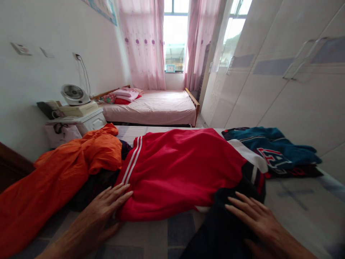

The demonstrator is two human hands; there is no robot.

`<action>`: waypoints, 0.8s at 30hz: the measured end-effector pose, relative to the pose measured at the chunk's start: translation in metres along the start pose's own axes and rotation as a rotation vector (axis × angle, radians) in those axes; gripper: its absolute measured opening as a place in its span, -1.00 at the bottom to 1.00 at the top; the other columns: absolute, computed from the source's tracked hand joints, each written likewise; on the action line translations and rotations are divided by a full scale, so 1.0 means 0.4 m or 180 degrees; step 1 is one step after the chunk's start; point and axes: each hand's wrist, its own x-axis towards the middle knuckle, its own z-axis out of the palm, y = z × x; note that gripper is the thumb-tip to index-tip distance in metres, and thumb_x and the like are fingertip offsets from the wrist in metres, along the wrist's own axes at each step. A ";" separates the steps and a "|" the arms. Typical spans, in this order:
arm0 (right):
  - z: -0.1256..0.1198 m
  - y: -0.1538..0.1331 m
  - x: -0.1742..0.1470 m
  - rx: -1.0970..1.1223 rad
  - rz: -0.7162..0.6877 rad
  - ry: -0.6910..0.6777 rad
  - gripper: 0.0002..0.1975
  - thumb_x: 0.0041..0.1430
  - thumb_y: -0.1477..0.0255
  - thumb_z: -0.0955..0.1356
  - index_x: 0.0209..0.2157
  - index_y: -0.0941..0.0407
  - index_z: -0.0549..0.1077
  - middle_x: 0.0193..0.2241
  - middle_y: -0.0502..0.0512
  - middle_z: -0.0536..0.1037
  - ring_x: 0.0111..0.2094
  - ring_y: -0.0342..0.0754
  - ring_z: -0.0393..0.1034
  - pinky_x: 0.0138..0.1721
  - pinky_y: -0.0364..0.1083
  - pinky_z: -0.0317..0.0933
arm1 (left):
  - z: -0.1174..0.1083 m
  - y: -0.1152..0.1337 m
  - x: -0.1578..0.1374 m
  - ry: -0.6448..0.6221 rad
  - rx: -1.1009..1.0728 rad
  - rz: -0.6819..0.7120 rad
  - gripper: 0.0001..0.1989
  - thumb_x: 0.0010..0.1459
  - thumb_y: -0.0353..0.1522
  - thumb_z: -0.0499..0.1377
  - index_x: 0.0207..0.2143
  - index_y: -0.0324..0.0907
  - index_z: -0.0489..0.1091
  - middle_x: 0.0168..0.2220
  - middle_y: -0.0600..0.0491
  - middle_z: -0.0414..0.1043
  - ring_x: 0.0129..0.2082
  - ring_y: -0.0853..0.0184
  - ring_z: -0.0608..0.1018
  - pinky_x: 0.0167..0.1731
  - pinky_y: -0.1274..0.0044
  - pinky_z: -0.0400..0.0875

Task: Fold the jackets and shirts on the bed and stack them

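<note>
A red garment (178,169) with two white stripes along its left side lies spread in front of me on a bed with a checked sheet (180,230). My left hand (105,208) rests with outstretched fingers on its lower left edge, by the stripes. On the right, my right hand (258,219) lies flat, fingers spread, on a dark navy part (221,223) that runs toward me. Whether that part belongs to the red garment, I cannot tell. A white piece of cloth (249,154) shows at the red garment's upper right.
An orange garment (81,165) lies over dark clothing on the left. To the right is a teal garment (280,147) with letters, on darker clothes. Beyond stand a pink-covered bed (161,104), a white nightstand (93,120) with a fan (74,93), and wardrobes (269,90).
</note>
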 end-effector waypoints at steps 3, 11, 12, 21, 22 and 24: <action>-0.016 -0.020 0.023 0.0101 -0.0081 0.0046 -0.71 0.11 0.45 0.28 -0.13 -0.07 0.47 -0.01 0.00 0.45 0.06 0.00 0.28 0.05 -0.01 0.22 | 0.008 -0.005 0.003 0.0232 0.0030 0.0116 -0.42 0.04 -0.42 0.12 0.16 0.02 0.18 0.18 0.06 0.23 0.12 0.23 0.35 0.04 0.40 0.34; -0.056 -0.104 0.007 0.0249 -0.0699 -0.0003 -0.38 -0.06 0.48 0.34 0.11 -0.05 0.29 0.11 0.03 0.32 0.16 0.04 0.15 0.08 -0.01 0.18 | 0.028 -0.047 -0.001 0.0439 -0.0254 0.0090 -0.45 0.03 -0.46 0.08 0.11 0.05 0.24 0.10 0.12 0.34 0.03 0.29 0.45 0.01 0.51 0.35; -0.045 -0.112 0.007 0.0181 -0.0737 0.0005 -0.45 -0.05 0.50 0.34 0.05 -0.05 0.33 0.10 0.03 0.33 0.15 0.04 0.15 0.09 0.00 0.16 | 0.033 -0.054 -0.002 0.0455 -0.0398 0.0034 -0.48 0.04 -0.43 0.09 0.09 0.06 0.26 0.09 0.12 0.35 0.02 0.30 0.46 0.00 0.54 0.36; -0.145 -0.139 0.092 0.1147 -0.0069 -0.0082 -0.84 0.19 0.54 0.21 -0.26 0.08 0.38 -0.33 -0.02 0.50 -0.31 -0.21 0.40 -0.25 -0.24 0.26 | -0.021 -0.062 0.055 -0.0059 -0.2172 -0.1339 -0.73 0.01 -0.22 0.13 -0.25 -0.05 0.50 -0.19 0.10 0.56 -0.23 0.22 0.58 -0.20 0.51 0.48; -0.179 -0.138 0.124 0.1246 0.0079 -0.0094 -0.84 0.20 0.52 0.20 -0.26 0.09 0.38 -0.35 -0.04 0.49 -0.36 -0.21 0.39 -0.32 -0.24 0.25 | -0.036 -0.063 0.074 -0.0152 -0.2256 -0.1556 -0.72 0.00 -0.18 0.14 -0.28 -0.08 0.50 -0.27 0.09 0.57 -0.30 0.21 0.59 -0.26 0.50 0.49; -0.240 -0.130 0.213 0.1399 -0.0017 -0.0053 -0.84 0.23 0.47 0.19 -0.28 0.11 0.37 -0.35 -0.04 0.48 -0.36 -0.21 0.37 -0.31 -0.23 0.23 | -0.060 -0.070 0.119 -0.0239 -0.2469 -0.1944 -0.67 -0.03 -0.13 0.17 -0.29 -0.14 0.49 -0.38 0.10 0.57 -0.40 0.24 0.57 -0.36 0.51 0.49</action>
